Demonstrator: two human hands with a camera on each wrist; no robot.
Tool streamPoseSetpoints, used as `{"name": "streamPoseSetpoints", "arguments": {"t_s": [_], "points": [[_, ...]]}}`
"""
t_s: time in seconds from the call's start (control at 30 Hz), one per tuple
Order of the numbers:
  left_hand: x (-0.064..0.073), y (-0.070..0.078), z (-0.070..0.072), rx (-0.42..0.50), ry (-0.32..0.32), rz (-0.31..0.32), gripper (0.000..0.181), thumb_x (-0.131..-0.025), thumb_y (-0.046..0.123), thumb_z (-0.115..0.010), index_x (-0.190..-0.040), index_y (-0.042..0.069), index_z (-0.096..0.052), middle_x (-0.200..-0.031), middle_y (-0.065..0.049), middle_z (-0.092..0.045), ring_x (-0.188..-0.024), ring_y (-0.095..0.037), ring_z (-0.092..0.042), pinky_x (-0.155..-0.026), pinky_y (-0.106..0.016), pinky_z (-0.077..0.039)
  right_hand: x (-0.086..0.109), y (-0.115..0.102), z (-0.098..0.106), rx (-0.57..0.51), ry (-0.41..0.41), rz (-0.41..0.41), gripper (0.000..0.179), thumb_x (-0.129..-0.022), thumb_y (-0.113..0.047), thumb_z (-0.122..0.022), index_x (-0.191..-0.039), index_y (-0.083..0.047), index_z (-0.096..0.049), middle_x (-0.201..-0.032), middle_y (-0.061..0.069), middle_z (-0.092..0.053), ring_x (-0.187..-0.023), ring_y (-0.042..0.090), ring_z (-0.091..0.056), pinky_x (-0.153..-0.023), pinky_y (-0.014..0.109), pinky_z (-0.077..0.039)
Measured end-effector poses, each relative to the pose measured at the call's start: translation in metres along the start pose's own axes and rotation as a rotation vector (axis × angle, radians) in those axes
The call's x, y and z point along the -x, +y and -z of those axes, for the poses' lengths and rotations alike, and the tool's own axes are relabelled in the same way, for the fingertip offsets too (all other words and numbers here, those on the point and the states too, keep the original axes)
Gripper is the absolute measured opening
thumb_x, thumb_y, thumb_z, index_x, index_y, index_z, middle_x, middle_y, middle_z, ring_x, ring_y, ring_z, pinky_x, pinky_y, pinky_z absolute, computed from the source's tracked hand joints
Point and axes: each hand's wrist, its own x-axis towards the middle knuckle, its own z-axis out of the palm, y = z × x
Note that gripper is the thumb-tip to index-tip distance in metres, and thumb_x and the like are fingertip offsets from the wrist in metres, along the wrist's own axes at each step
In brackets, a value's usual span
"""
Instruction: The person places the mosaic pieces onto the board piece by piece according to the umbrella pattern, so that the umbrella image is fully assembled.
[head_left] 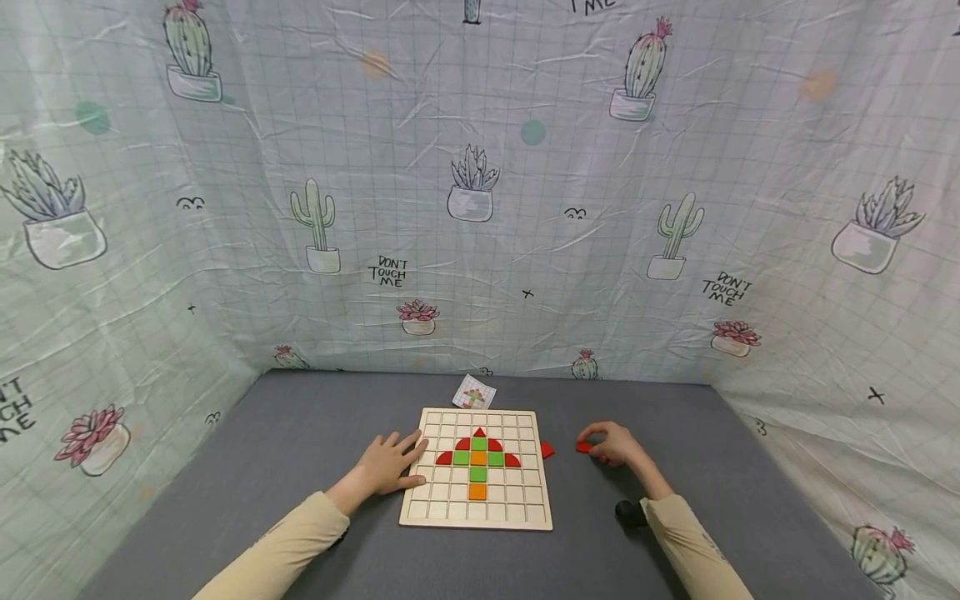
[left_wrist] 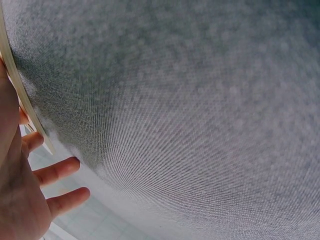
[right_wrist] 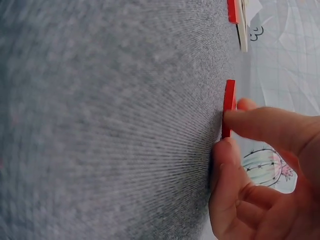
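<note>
A wooden grid board (head_left: 517,517) lies flat on the grey table, with red, green and orange pieces set in its middle squares. My left hand (head_left: 384,464), fingers spread, rests at the board's left edge; in the left wrist view the wooden edge (left_wrist: 30,110) passes by its fingers. To the right of the board my right hand (head_left: 615,443) pinches a flat red piece (right_wrist: 229,95) at the tabletop; its full outline is partly covered by the fingers. Another red piece (head_left: 547,450) lies against the board's right edge.
Behind the board lies a small printed card (head_left: 465,393) with a coloured pattern on a grid. A black rounded object (head_left: 630,513) shows beside the right sleeve. A cactus-print cloth (head_left: 480,275) encloses the back and sides of the grey table (head_left: 300,417).
</note>
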Motion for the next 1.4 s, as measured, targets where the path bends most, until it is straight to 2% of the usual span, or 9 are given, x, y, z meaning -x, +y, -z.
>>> {"name": "streamPoseSetpoints", "arguments": {"t_s": [0.13, 0.27, 0.4, 0.67, 0.83, 1.0, 1.17, 1.4], "points": [[0.000, 0.000, 0.000, 0.002, 0.003, -0.001, 0.062, -0.086, 0.051, -0.046, -0.135, 0.012, -0.041, -0.138, -0.009, -0.041, -0.119, -0.035, -0.044, -0.092, -0.052, -0.037, -0.001, 0.001, 0.001, -0.004, -0.003, 0.005, 0.030, -0.074, -0.002, -0.068, -0.103, -0.005, -0.062, -0.048, -0.001, -0.049, -0.044, 0.010, -0.043, -0.042, 0.023, -0.035], [-0.001, 0.000, 0.000, 0.005, 0.005, -0.005, 0.062, -0.086, 0.051, -0.046, -0.135, 0.012, -0.041, -0.138, -0.009, -0.041, -0.119, -0.035, -0.043, -0.092, -0.052, -0.037, -0.003, 0.001, 0.001, 0.029, 0.009, -0.013, 0.031, -0.072, -0.008, -0.072, -0.101, -0.006, -0.062, -0.049, -0.001, -0.050, -0.046, 0.010, -0.046, -0.044, 0.025, -0.040], [-0.001, -0.001, -0.001, 0.011, 0.006, -0.008, 0.062, -0.086, 0.050, -0.046, -0.135, 0.012, -0.041, -0.138, -0.009, -0.041, -0.119, -0.035, -0.043, -0.092, -0.053, -0.037, -0.005, 0.001, 0.001, 0.047, 0.015, -0.033, 0.024, -0.071, -0.011, -0.073, -0.094, -0.010, -0.065, -0.048, 0.000, -0.049, -0.046, 0.011, -0.046, -0.043, 0.024, -0.039], [-0.002, -0.002, -0.002, 0.009, 0.004, -0.006, 0.062, -0.086, 0.051, -0.046, -0.135, 0.012, -0.041, -0.138, -0.009, -0.041, -0.120, -0.035, -0.043, -0.092, -0.053, -0.037, -0.006, 0.001, 0.000, 0.037, 0.012, 0.001, 0.021, -0.072, -0.013, -0.073, -0.091, -0.011, -0.066, -0.046, -0.002, -0.045, -0.043, 0.009, -0.042, -0.041, 0.022, -0.035], [-0.002, -0.002, -0.002, 0.015, -0.005, -0.004, 0.062, -0.086, 0.051, -0.045, -0.135, 0.012, -0.040, -0.139, -0.009, -0.040, -0.120, -0.036, -0.043, -0.093, -0.053, -0.036, -0.005, 0.001, 0.001, 0.006, -0.011, 0.043, 0.021, -0.074, -0.012, -0.072, -0.093, -0.009, -0.065, -0.045, -0.003, -0.045, -0.043, 0.009, -0.041, -0.041, 0.022, -0.033], [-0.003, -0.001, -0.002, 0.026, -0.015, -0.002, 0.062, -0.086, 0.051, -0.046, -0.135, 0.012, -0.040, -0.139, -0.009, -0.040, -0.121, -0.036, -0.043, -0.093, -0.053, -0.036, -0.002, -0.001, 0.002, -0.008, -0.029, 0.100, 0.022, -0.074, -0.011, -0.071, -0.094, -0.007, -0.064, -0.048, -0.003, -0.051, -0.045, 0.010, -0.046, -0.042, 0.023, -0.035], [-0.002, -0.002, -0.001, 0.023, -0.008, -0.005, 0.063, -0.086, 0.051, -0.046, -0.135, 0.012, -0.040, -0.139, -0.009, -0.040, -0.121, -0.036, -0.042, -0.093, -0.053, -0.036, 0.001, -0.005, 0.001, -0.001, -0.052, 0.176, 0.023, -0.075, -0.011, -0.071, -0.096, -0.006, -0.064, -0.055, 0.005, -0.060, -0.048, 0.013, -0.053, -0.042, 0.025, -0.038], [-0.002, -0.002, -0.004, 0.022, 0.007, -0.008, 0.063, -0.086, 0.051, -0.047, -0.135, 0.011, -0.040, -0.138, -0.010, -0.041, -0.120, -0.036, -0.043, -0.092, -0.053, -0.036, 0.009, -0.015, -0.002, 0.007, -0.087, 0.291, 0.023, -0.077, -0.010, -0.069, -0.098, -0.002, -0.063, -0.063, 0.020, -0.063, -0.049, 0.020, -0.056, -0.043, 0.026, -0.040]]}}
